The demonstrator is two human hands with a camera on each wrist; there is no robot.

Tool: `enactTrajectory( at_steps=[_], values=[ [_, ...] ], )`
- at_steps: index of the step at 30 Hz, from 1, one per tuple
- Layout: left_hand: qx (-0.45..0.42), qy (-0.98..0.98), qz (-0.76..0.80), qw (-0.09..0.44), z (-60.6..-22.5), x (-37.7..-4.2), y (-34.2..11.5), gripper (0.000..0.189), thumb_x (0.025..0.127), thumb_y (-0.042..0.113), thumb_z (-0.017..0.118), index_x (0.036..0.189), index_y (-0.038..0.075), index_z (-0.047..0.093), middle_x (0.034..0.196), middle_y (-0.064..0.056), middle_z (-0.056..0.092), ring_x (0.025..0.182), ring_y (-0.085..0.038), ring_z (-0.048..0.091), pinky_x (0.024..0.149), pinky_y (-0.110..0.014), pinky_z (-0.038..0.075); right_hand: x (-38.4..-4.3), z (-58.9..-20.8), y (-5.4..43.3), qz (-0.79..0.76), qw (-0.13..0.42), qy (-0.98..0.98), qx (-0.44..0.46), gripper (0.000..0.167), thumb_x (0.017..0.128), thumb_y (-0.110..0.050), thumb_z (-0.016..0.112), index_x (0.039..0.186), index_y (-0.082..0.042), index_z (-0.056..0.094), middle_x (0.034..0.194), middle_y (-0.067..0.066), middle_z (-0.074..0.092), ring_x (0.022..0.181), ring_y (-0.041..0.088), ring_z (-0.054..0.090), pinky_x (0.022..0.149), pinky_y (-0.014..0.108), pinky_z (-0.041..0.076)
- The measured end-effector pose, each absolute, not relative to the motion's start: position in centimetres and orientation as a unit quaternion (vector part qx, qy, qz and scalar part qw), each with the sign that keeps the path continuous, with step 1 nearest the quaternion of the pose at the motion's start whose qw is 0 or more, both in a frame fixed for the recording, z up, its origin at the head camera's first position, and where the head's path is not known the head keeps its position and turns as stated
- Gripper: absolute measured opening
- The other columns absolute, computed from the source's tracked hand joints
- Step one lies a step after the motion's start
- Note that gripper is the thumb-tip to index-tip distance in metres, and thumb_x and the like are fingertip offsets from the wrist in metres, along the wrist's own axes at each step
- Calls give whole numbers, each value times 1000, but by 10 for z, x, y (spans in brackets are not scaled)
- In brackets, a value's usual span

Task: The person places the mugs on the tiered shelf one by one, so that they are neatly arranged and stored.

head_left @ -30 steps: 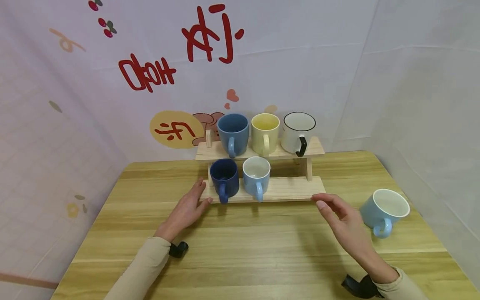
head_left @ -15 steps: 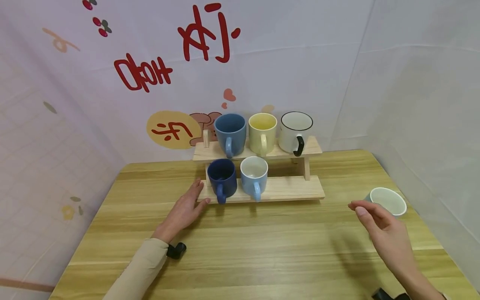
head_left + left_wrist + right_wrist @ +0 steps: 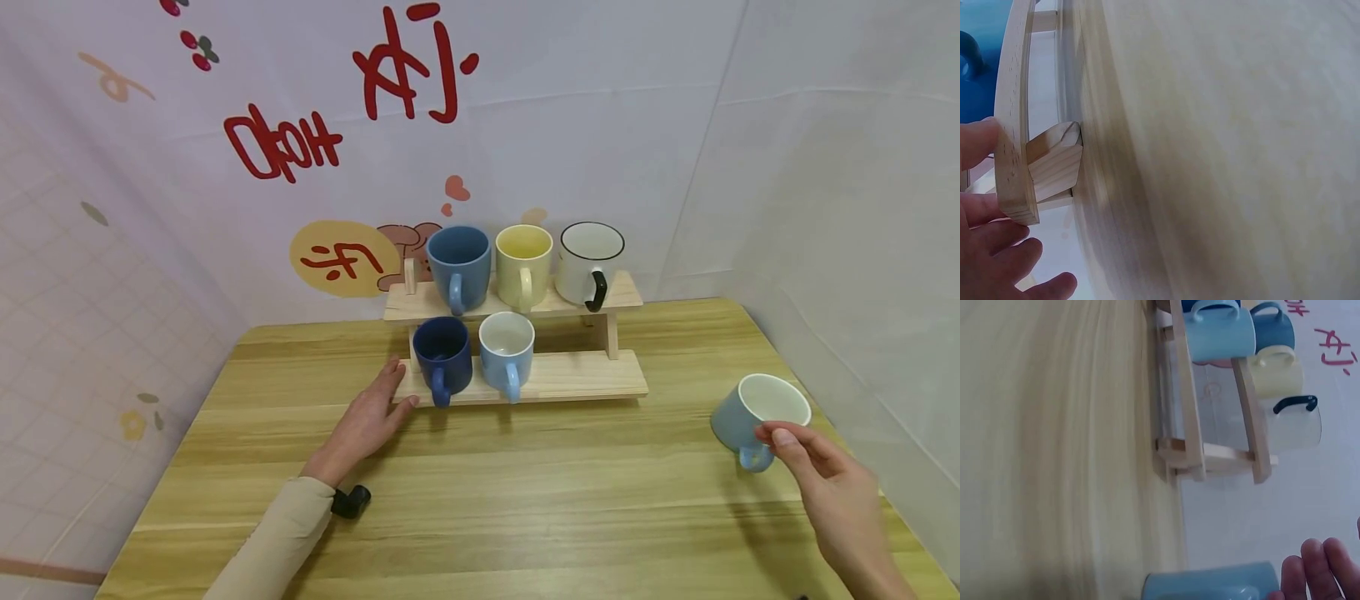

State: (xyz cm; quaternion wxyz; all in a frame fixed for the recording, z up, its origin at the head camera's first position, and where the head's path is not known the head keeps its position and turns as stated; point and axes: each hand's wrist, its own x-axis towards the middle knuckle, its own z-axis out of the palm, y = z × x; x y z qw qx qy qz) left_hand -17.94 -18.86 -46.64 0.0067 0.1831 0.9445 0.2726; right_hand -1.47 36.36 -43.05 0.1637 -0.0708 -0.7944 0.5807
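Observation:
My left hand (image 3: 363, 429) holds the left end of a two-tier wooden rack (image 3: 577, 379). In the left wrist view, the thumb lies at one side of the lower board and the fingers (image 3: 1016, 259) at its end. A dark blue mug (image 3: 444, 358) and a light blue mug (image 3: 506, 354) stand on the lower tier, handles forward. At the table's right, my right hand (image 3: 840, 492) is at another light blue mug (image 3: 735, 421), white inside. Its thumb and forefinger are close together, overlapping the mug's front near the handle. In the right wrist view, its fingers (image 3: 1316, 569) are extended beside that mug.
The upper tier bears a medium blue mug (image 3: 459, 267), a yellow mug (image 3: 523, 267) and a white mug (image 3: 588, 267) with black rim and handle. A printed cloth (image 3: 600, 125) hangs behind the wooden table (image 3: 525, 500), and a white cloth (image 3: 847, 275) runs along the right.
My right hand has moved right, from the rack's right end over to the light blue mug. My left hand stays at the rack, and the mugs have not moved.

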Motion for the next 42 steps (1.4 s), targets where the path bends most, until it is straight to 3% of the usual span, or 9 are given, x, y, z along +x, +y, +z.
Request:
enactTrajectory(
  at_steps=[15,21,26,28,30,35,38,42],
  values=[
    [183,944,273,0,-469,-178,-191,70,106,32,60,158,-7,33,167,-25,24,149,-44,34,116,-60,34,-9,-467,390,753,203,-623,-65,25,106,4,52,119,-6,71,112,-1,76,102,6,73,88,15,54],
    [184,945,270,-2,-469,-177,-191,69,107,31,60,158,-7,33,167,-26,24,148,-45,34,116,-61,34,-11,-478,399,748,126,-649,-46,31,110,-3,47,118,-17,73,114,-7,76,105,2,71,87,15,54],
    [182,945,272,-1,-468,-177,-191,69,106,32,60,158,-6,34,167,-25,24,149,-44,34,116,-61,33,-14,-479,401,725,59,-681,-87,31,111,-16,49,109,-33,75,110,-16,74,100,-6,68,82,11,53],
    [182,945,273,-1,-468,-177,-191,69,106,33,60,158,-6,34,167,-25,24,149,-44,34,116,-60,33,-16,-478,400,715,39,-691,-98,29,111,-20,50,110,-34,75,109,-16,75,101,-6,68,82,9,51],
    [182,945,272,-2,-467,-177,-190,70,106,33,60,158,-7,34,167,-25,24,149,-44,34,116,-61,33,-18,-478,398,706,31,-700,-98,27,111,-23,51,115,-29,77,110,-13,76,103,-6,68,84,7,49],
    [183,944,273,2,-467,-177,-189,69,107,32,60,158,-7,33,167,-25,24,149,-44,33,117,-60,33,-23,-477,390,681,42,-728,-66,34,111,-21,50,126,-1,72,114,-7,77,107,-3,69,89,7,47],
    [182,944,276,5,-466,-177,-188,69,107,31,60,158,-6,33,167,-24,23,150,-43,32,117,-60,32,-25,-480,387,688,55,-723,-47,33,112,-18,48,124,2,70,113,-5,78,107,-1,69,90,8,47],
    [181,944,275,5,-466,-177,-188,69,107,32,60,158,-6,33,167,-24,24,149,-43,33,117,-60,33,-25,-483,384,710,76,-699,-37,29,112,-16,46,120,-3,71,109,-4,78,104,0,71,91,9,48]
  ],
)
